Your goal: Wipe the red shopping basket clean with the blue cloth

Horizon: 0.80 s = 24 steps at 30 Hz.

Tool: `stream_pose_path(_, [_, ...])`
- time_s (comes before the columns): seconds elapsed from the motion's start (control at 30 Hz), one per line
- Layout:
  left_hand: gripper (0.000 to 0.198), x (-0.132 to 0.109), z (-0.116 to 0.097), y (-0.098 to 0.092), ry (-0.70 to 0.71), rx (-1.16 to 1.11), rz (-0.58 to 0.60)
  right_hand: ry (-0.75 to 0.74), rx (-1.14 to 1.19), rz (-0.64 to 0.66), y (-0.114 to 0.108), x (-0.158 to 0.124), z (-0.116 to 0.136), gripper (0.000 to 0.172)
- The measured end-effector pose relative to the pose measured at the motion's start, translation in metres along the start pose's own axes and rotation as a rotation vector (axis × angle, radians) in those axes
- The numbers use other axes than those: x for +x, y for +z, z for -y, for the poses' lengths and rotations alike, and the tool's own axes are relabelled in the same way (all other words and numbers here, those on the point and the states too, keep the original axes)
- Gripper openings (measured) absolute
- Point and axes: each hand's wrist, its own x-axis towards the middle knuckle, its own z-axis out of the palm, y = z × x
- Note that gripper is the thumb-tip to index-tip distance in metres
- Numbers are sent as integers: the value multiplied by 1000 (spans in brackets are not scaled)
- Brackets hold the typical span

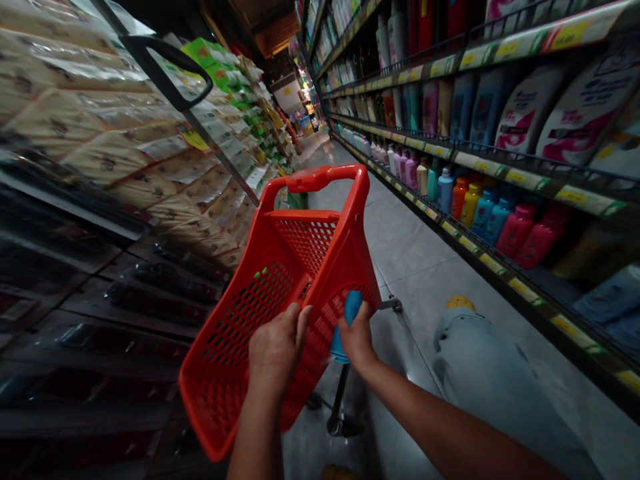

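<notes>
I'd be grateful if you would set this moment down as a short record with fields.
place: shop aisle with a tiled floor
left hand: grasping the red plastic basket by its side
right hand: holding a blue container against the basket
right side: shelves of plastic bottles
left side: shelves of packaged goods
also visible: the person's light jeans
</notes>
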Motion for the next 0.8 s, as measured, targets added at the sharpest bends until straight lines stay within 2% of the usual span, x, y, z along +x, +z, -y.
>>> stream_pose_path(0.07, [45,-1,0,0,4,-6,-10,-172,0,58,-6,0,14,52])
stream_pose_path(0.13, [46,-3,0,1,16,-18,-16,-236,-21,58,-16,7,18,53])
stream_pose_path(0.27, [46,-5,4,3,47,-38,-30,-32,-54,-78,-33,27,14,49])
stream_pose_path(0.33, [46,-7,7,5,58,-43,-42,-29,-56,-113,-39,38,22,48])
stream_pose_path(0.43, [46,-9,13,7,78,-49,-61,-142,-47,-126,-48,57,58,49])
stream_pose_path(0.5, [47,-11,17,9,95,-56,-79,-296,-55,-121,-57,69,85,51])
stream_pose_path(0.57, [48,-12,21,11,111,-62,-102,-469,-89,-115,-64,72,96,50])
stream_pose_path(0.63, [51,-14,24,14,130,-69,-129,-554,-139,-115,-67,63,83,48])
stream_pose_path(0.67, [52,-14,26,16,142,-73,-144,-535,-160,-120,-67,55,68,47])
stream_pose_path(0.8, [55,-15,34,23,191,-97,-214,-265,-156,-173,-58,24,-3,48])
